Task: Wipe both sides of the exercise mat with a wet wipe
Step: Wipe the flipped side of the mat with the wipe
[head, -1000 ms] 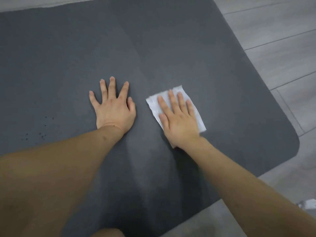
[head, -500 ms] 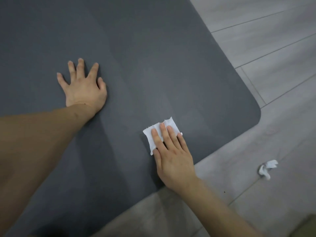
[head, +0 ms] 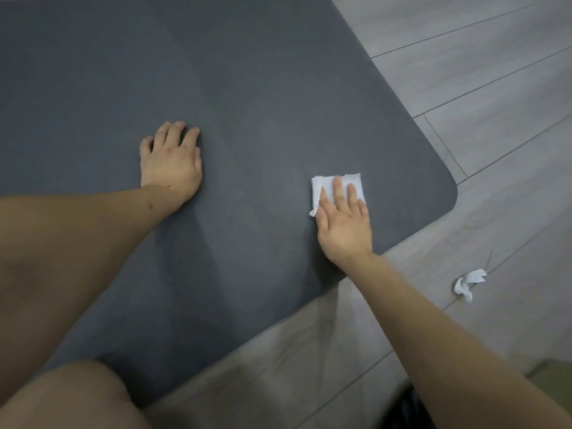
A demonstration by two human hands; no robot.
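Your right hand has moved since half a second ago: it was at the mat's near edge, now it's further in, closer to the rounded near-right corner. Fingers are straight and flat, pressing the wet wipe onto the exercise mat, not pinching it. The wipe lies folded flat under your fingertips, just inside that corner.

Your left hand was splayed flat before; now its fingers are bent, tips on the mat, with the heel of the hand seemingly down. It holds nothing and looks like a brace, well apart from the right hand, toward the middle of the mat.

What that means: strokes are working across the near-right corner region of the face that's up. A faint sheen in bands between your hands suggests that strip is already damp, but I can't confirm it. The mat lies flat on the grey plank floor, so judging from that, the underside isn't done.

A crumpled white wipe sits on the floor off the mat's right edge.

Writing: no brand, label or text readable on the mat, wipe or floor.
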